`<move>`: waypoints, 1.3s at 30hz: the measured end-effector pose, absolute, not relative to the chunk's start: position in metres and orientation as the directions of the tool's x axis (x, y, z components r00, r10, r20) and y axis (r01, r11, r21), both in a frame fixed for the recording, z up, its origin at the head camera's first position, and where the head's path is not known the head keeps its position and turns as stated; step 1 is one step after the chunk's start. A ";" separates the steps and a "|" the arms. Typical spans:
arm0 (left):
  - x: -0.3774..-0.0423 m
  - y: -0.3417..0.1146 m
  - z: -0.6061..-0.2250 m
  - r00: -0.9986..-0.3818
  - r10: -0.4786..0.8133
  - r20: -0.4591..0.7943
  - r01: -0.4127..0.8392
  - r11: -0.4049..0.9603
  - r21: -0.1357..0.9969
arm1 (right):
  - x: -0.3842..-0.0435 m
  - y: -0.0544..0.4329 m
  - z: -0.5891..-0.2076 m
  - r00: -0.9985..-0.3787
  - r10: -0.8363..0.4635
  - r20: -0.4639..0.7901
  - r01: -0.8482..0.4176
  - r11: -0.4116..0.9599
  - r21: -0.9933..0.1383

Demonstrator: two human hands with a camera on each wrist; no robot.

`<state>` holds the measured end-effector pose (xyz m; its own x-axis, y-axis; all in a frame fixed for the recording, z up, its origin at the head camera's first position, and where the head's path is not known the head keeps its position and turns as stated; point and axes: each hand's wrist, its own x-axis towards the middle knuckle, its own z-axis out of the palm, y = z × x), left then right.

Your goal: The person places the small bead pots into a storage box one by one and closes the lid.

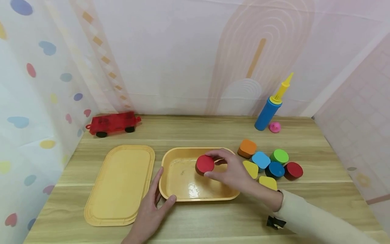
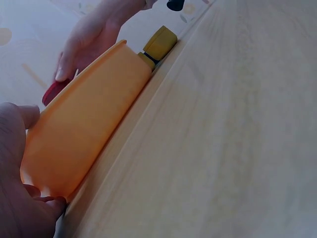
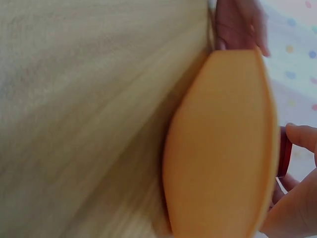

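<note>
A: ok so what's being gripped here?

B: a red round block (image 1: 205, 164), pinched by the right hand (image 1: 230, 171), thumb and fingers parted just enough to fit it. It's held above the deep yellow tray (image 1: 179, 184). The tray's left end is gripped by the left hand (image 1: 152, 210), thumb at the near corner, fingers along the outer wall

A: and the materials?

B: tray looks like smooth plastic, corners rounded, with glare thrown back off its base. A flat yellow lid (image 1: 122, 183) with a ridged border is laid to its left on the wood-grain table (image 1: 213, 223). Coloured blocks (image 1: 247, 147), some round, some rounded squares, are bunched at the right

A: anything only caught by one view?

B: the red toy vehicle (image 1: 112, 123), blue-and-yellow pump (image 1: 267, 113) and pink toy (image 1: 275, 127) at the back are picked up by the head view alone. The block's height, about rim level, and the tray's sloping outside are better shown from the wrists
</note>
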<state>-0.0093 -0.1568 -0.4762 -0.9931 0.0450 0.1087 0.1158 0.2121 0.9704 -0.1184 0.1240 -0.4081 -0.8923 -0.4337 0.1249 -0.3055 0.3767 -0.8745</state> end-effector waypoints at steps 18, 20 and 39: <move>-0.011 -0.157 -0.477 -0.990 0.054 0.128 0.137 0.222 0.965 | -0.129 0.080 -0.433 -0.892 -0.452 0.017 -0.229 0.419 -0.879; -0.011 -0.157 -0.476 -0.990 0.054 0.126 0.135 0.219 0.966 | -0.131 0.076 -0.434 -0.891 -0.454 0.010 -0.216 0.406 -0.888; -0.011 -0.158 -0.477 -0.993 0.049 0.108 0.117 0.250 0.961 | -0.135 0.060 -0.437 -0.891 -0.454 -0.010 -0.223 0.457 -0.861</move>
